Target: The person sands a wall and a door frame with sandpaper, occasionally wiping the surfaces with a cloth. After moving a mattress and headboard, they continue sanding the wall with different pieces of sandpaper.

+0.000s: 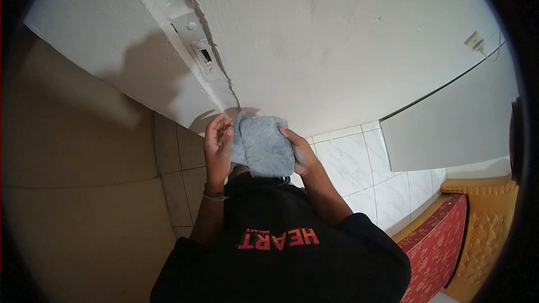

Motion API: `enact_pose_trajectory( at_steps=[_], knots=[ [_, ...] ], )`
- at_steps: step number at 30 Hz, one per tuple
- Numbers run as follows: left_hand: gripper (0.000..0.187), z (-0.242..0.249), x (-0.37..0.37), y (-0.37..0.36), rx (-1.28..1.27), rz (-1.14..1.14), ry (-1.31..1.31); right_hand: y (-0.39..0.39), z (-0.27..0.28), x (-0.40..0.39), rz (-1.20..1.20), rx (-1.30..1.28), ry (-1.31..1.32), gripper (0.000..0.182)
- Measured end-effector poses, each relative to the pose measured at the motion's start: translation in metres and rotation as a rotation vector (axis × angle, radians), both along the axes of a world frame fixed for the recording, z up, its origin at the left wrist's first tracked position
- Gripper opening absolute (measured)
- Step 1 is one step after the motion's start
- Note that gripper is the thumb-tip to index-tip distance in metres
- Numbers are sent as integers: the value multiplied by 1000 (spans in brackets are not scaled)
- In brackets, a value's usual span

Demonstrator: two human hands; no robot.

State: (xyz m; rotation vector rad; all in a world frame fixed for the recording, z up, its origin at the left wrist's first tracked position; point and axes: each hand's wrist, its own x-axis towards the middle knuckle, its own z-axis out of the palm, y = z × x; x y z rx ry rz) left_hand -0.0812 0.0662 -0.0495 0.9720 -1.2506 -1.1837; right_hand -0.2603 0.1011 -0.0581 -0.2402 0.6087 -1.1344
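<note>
A grey folded cloth [268,147] is held up in front of my body, close to the white door frame. My right hand [303,154] grips its right edge, with the thumb on the near face and the fingers behind it. At the cloth's left side is my left hand [218,148], its fingers raised and the thumb apart from them. A loose flap of the cloth hangs right beside the left palm. The left wrist wears a thin bracelet [215,196].
A metal strike plate [203,53] is set in the white door frame [224,92] ahead. To the right are a grey panel [443,115], a wall socket with a plug [474,40] and a red patterned mattress [435,247]. Marble-look tiles [342,160] cover the floor.
</note>
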Motion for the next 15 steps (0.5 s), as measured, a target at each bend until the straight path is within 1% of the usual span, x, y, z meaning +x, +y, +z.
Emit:
enact_pose_trajectory(
  at_steps=[2, 3, 4, 6, 7, 8, 10, 12, 13, 14, 15],
  knots=[
    [32, 2, 11, -2, 54, -113, -138, -4, -2, -1, 8, -17, 5, 46],
    [37, 3, 14, -7, -35, -183, -275, -6, -1, -3, 14, -32, 5, 48],
    [37, 5, 11, -7, -34, -180, -278, -7, 1, -3, 18, -32, 2, 48],
    [45, 7, 0, -5, -108, -116, -491, -9, 6, -4, 41, -45, 4, 49],
    [50, 4, -3, -3, -42, -110, -449, -10, 6, -4, 46, -45, 3, 49],
    [50, 2, -8, -2, -42, -105, -449, -10, 6, -2, 40, -44, 25, 48],
    [53, -1, -13, 1, -71, -25, -385, -10, 7, 2, 36, -41, 45, 48],
    [51, -3, -11, 2, -72, -29, -430, -10, 9, 6, 25, -9, -47, 44],
    [48, -1, -11, 3, -74, -35, -477, -11, 6, 5, 29, -8, -48, 44],
    [48, 0, -6, 6, -74, -32, -473, -13, -7, 5, 7, -33, 44, 40],
    [44, 4, 1, 10, 118, -32, -217, -14, -19, 4, -14, -64, 139, 36]
  ],
)
